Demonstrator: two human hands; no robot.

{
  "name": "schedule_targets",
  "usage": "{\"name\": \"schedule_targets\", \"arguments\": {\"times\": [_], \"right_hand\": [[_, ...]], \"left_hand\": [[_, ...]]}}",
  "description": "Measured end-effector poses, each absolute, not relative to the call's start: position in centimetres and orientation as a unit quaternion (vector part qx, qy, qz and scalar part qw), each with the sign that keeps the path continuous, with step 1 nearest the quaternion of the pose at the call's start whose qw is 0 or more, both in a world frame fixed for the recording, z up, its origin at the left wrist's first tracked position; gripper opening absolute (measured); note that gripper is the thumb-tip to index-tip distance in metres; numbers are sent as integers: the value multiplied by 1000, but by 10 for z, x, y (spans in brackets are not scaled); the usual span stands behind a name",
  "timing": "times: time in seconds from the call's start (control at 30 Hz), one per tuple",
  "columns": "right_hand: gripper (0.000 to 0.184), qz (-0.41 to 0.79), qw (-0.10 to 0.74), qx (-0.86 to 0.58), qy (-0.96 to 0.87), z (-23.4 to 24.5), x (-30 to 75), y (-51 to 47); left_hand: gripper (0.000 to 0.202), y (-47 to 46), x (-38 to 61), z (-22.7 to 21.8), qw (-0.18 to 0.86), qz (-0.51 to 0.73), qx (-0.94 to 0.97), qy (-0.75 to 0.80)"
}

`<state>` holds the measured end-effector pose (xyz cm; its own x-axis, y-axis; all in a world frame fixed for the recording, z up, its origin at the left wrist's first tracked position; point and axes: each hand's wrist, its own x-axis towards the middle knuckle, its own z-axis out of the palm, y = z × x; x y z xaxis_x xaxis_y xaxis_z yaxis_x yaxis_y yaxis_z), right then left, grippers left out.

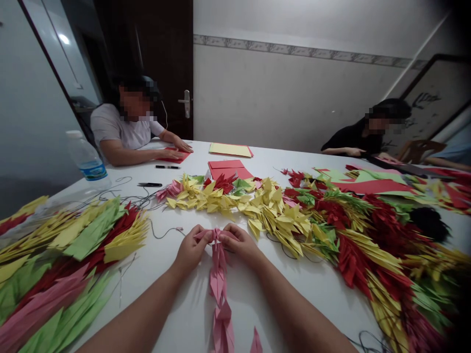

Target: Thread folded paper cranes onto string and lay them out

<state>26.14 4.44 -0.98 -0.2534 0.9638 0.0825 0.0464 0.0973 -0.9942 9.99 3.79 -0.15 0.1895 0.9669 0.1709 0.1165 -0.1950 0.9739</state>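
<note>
Both my hands meet over the white table, pinching the top piece of a strand of pink folded-paper pieces. My left hand grips that piece from the left, thumb and fingers closed. From the other side, my right hand pinches it the same way. The strand hangs down from my fingertips toward the near edge, one folded piece below another. A loose pink folded piece lies to the right of its lower end. Dark thread runs across the table left of my left hand.
Bundles of coloured folded paper lie at left; a long garland of them curves across the middle and right. A water bottle, small scissors and a pen are at far left. A person handles red paper; another sits at right.
</note>
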Motion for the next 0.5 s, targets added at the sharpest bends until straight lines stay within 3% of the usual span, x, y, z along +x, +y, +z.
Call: {"name": "schedule_targets", "arguments": {"times": [0.5], "right_hand": [[36, 573, 430, -416, -559, -6, 262, 44]], "left_hand": [[35, 39, 100, 2, 468, 474, 605, 436]]}}
